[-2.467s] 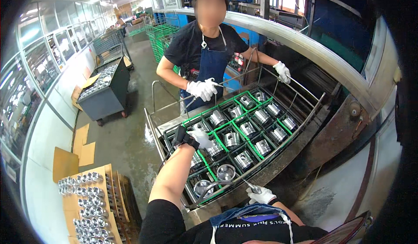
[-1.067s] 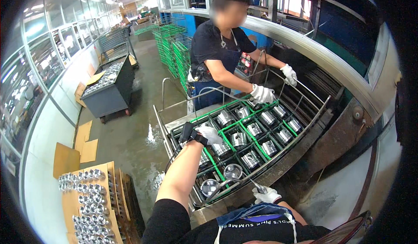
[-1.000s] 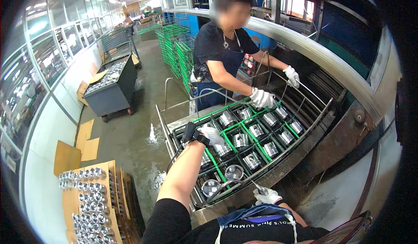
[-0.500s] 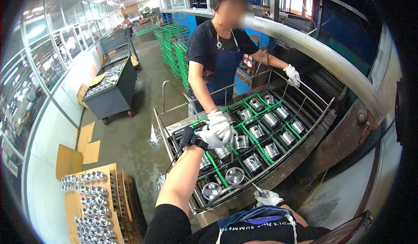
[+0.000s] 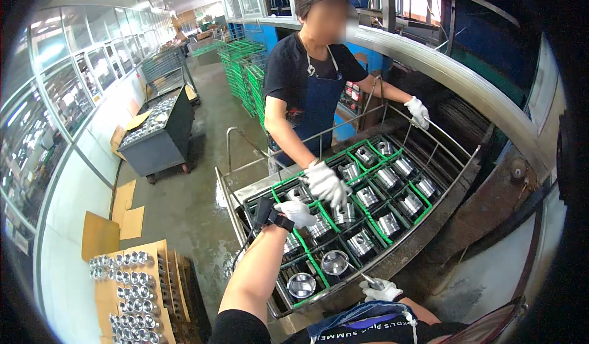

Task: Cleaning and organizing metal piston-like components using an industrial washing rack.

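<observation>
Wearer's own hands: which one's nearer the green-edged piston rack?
Left. The left hand is over the left part of the green-edged rack, among the pistons; the right hand is outside its near side, gripping a metal tool.

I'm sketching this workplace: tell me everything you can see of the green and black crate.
The crate is an open grid of bars, some green, others black, perhaps coated metal. Many cells hold metal cylinders; most lie on their sides, and two at the near left corner show round ends upward. It sits inside a railed metal frame. The person's left hand is over its left part, a co-worker's gloved hand beside it; whether either touches the bars is unclear.
</observation>
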Demonstrator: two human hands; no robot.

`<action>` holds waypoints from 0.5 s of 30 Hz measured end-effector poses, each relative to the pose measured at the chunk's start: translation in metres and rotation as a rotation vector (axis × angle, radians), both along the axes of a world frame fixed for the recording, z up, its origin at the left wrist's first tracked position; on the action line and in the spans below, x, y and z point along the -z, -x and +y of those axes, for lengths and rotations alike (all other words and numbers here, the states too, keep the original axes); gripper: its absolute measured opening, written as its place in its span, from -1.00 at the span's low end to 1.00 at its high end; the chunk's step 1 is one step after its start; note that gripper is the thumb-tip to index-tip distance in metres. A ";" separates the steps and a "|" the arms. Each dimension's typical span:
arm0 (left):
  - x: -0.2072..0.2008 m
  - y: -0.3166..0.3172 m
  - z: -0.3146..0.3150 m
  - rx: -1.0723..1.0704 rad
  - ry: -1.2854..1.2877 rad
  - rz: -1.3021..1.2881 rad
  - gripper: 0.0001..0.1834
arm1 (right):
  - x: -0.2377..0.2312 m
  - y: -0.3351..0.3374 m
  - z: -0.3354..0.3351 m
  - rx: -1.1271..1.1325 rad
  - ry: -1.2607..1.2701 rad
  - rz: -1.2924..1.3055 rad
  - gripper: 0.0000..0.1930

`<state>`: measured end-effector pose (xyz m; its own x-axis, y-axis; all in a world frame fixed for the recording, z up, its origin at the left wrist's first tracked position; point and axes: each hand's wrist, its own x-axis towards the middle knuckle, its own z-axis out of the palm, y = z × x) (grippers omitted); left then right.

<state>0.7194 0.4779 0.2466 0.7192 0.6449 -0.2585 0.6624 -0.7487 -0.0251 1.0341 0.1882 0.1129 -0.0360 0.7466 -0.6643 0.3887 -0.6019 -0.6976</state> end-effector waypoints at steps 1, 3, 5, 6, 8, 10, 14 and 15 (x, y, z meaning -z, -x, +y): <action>0.001 0.007 0.001 -0.070 0.108 -0.102 -0.81 | 0.002 0.000 0.004 -0.012 0.002 0.004 -0.69; 0.006 0.011 0.000 -0.140 0.133 -0.045 -0.79 | 0.007 0.000 0.008 -0.015 0.027 0.006 -0.69; -0.014 -0.005 -0.012 -0.328 0.161 0.003 -0.38 | 0.002 0.001 0.008 0.039 0.046 0.063 -0.69; -0.032 -0.009 -0.020 -0.417 0.236 -0.030 -0.38 | -0.003 0.003 0.007 0.082 0.062 0.116 -0.69; -0.032 -0.011 -0.017 -0.422 0.237 -0.028 -0.37 | 0.001 0.005 0.006 0.122 0.073 0.141 -0.70; -0.040 -0.008 -0.019 -0.416 0.263 -0.043 -0.39 | -0.011 0.008 0.010 0.133 0.075 0.112 -0.72; -0.035 -0.008 -0.017 -0.436 0.260 0.011 -0.61 | 0.010 0.006 0.008 0.171 0.079 0.137 -0.72; -0.036 -0.008 -0.017 -0.433 0.260 0.013 -0.61 | 0.013 0.005 0.009 0.174 0.080 0.139 -0.72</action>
